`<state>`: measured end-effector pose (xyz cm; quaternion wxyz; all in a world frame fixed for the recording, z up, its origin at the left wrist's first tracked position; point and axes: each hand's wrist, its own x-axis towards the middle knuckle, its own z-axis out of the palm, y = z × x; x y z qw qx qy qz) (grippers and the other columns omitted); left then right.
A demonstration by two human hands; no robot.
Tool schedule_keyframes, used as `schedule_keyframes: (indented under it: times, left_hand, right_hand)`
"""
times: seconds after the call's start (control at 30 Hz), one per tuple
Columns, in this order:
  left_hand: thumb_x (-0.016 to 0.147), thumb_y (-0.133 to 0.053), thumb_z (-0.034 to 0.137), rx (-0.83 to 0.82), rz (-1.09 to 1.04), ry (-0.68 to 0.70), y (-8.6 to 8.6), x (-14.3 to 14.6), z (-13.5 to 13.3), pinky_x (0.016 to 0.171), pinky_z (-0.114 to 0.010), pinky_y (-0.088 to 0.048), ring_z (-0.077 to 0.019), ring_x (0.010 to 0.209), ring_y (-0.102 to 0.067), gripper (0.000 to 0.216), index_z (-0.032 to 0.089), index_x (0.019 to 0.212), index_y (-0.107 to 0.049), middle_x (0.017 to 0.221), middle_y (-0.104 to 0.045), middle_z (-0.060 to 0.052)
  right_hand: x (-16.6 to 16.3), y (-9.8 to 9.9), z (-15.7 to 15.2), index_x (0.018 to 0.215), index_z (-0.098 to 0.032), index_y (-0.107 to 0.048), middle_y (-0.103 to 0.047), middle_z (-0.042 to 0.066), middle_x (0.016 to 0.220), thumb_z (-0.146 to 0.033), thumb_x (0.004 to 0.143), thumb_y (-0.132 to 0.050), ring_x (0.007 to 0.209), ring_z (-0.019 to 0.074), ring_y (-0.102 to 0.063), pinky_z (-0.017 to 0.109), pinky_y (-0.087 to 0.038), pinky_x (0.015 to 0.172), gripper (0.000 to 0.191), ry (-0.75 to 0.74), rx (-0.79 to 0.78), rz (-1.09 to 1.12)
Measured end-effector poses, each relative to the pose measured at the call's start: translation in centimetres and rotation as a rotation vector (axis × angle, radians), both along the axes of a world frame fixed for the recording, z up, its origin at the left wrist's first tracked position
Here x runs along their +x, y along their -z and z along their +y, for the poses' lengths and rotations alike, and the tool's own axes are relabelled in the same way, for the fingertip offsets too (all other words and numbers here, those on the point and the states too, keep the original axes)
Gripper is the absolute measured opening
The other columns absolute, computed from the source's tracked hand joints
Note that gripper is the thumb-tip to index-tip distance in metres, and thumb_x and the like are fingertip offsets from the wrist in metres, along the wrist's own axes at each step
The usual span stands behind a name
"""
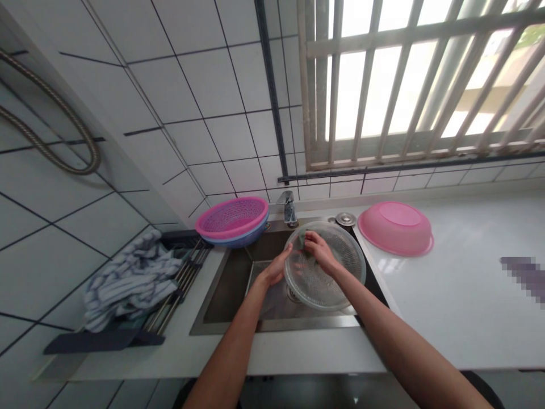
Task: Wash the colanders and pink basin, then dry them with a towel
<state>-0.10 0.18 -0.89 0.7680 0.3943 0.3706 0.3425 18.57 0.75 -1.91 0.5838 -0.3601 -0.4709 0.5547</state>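
Observation:
A clear plastic colander (pixel 340 272) is held tilted over the steel sink (pixel 232 278). My left hand (pixel 276 268) grips its left rim, thumb up along the edge. Inside the colander, my right hand (pixel 319 250) is closed on a small green scouring pad (pixel 301 240), pressed against the inner wall near the upper left. Part of the pad is hidden by my fingers. Just behind the colander stands the chrome faucet (pixel 288 208).
Pink and blue baskets (pixel 232 218) are stacked at the sink's back left corner. An upturned pink basin (pixel 398 227) lies on the right counter, near a metal drain strainer (pixel 345 219). A striped cloth (pixel 131 284) covers a dark rack (pixel 183 278) on the left.

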Motion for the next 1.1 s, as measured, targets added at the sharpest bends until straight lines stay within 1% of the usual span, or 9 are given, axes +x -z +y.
schedule_keyframes:
  times: [0.13,0.2,0.4,0.47,0.53,0.67,0.77,0.9,1.1]
  left_hand:
    - [0.101,-0.056,0.055,0.027,0.005,0.028,0.7,0.1,0.3,0.068,-0.030,-0.059,-0.0217,0.077,-0.075,0.054,0.013,0.134,-0.067,0.104,-0.077,-0.016]
    - [0.101,-0.057,0.054,0.038,0.016,0.024,0.8,0.0,0.4,0.067,-0.029,-0.059,-0.0210,0.075,-0.074,0.053,0.012,0.131,-0.068,0.101,-0.078,-0.015]
    - [0.098,-0.060,0.056,-0.004,0.013,0.018,0.5,-0.1,0.1,0.071,-0.036,-0.061,-0.0243,0.079,-0.075,0.062,0.019,0.148,-0.057,0.114,-0.075,-0.016]
    - [0.098,-0.061,0.056,0.004,-0.003,0.033,0.6,-0.1,0.1,0.072,-0.038,-0.061,-0.0248,0.082,-0.076,0.065,0.025,0.155,-0.049,0.122,-0.072,-0.015]
    - [0.098,-0.059,0.058,0.012,-0.003,0.054,0.9,-0.1,0.2,0.073,-0.037,-0.061,-0.0240,0.081,-0.075,0.066,0.025,0.155,-0.049,0.123,-0.072,-0.015]
    - [0.100,-0.050,0.065,0.033,0.017,0.094,1.5,-0.3,0.6,0.068,-0.032,-0.058,-0.0212,0.072,-0.073,0.065,0.015,0.139,-0.065,0.104,-0.078,-0.016]
    - [0.099,-0.048,0.068,0.026,0.040,0.106,1.7,-0.6,0.8,0.065,-0.028,-0.056,-0.0196,0.066,-0.071,0.067,0.011,0.126,-0.072,0.090,-0.078,-0.015]
    - [0.098,-0.054,0.064,0.052,0.043,0.056,1.2,-0.4,0.7,0.065,-0.029,-0.057,-0.0204,0.070,-0.072,0.062,0.011,0.127,-0.072,0.096,-0.078,-0.015]
    - [0.097,-0.061,0.060,0.040,0.064,-0.007,0.1,-0.2,0.1,0.073,-0.037,-0.060,-0.0236,0.084,-0.073,0.069,0.027,0.156,-0.048,0.128,-0.068,-0.015]
  right_hand:
    - [-2.2,0.1,-1.9,0.084,-0.023,-0.065,-0.059,-0.001,0.078,-0.026,0.076,-0.061,0.072,0.0158,-0.049,0.027,-0.043,0.067,0.009,-0.385,0.085,-0.153]
    - [-2.4,-0.1,-2.1,0.084,-0.022,-0.064,-0.058,-0.002,0.077,-0.025,0.076,-0.061,0.069,0.0147,-0.047,0.026,-0.042,0.065,0.009,-0.434,0.083,-0.147]
    - [0.3,-0.9,0.0,0.108,-0.026,-0.060,-0.065,0.002,0.103,-0.029,0.071,-0.064,0.093,0.0200,-0.060,0.030,-0.049,0.083,0.037,0.035,-0.014,0.087]
    - [0.7,-1.0,0.2,0.108,-0.026,-0.060,-0.065,0.002,0.106,-0.030,0.072,-0.063,0.095,0.0203,-0.060,0.030,-0.049,0.082,0.036,0.088,-0.047,0.098]
    - [0.4,-0.9,-0.2,0.104,-0.026,-0.062,-0.065,0.001,0.103,-0.029,0.073,-0.063,0.089,0.0190,-0.058,0.029,-0.047,0.078,0.031,-0.010,-0.042,0.044]
    - [-1.5,-0.7,-2.0,0.084,-0.023,-0.063,-0.057,-0.001,0.078,-0.027,0.076,-0.063,0.068,0.0147,-0.047,0.027,-0.039,0.064,0.009,-0.407,0.037,-0.118]
    - [-2.5,-0.7,-2.8,0.079,-0.021,-0.062,-0.053,-0.002,0.072,-0.025,0.076,-0.063,0.066,0.0134,-0.042,0.027,-0.036,0.062,0.005,-0.492,0.105,-0.170]
    - [-2.2,-0.9,-2.5,0.091,-0.023,-0.062,-0.056,-0.002,0.080,-0.026,0.076,-0.063,0.071,0.0145,-0.047,0.027,-0.040,0.067,0.015,-0.400,0.075,-0.092]
    - [0.3,-0.5,0.2,0.104,-0.025,-0.058,-0.065,0.003,0.105,-0.024,0.069,-0.060,0.099,0.0210,-0.059,0.033,-0.047,0.089,0.035,0.088,0.030,0.057]
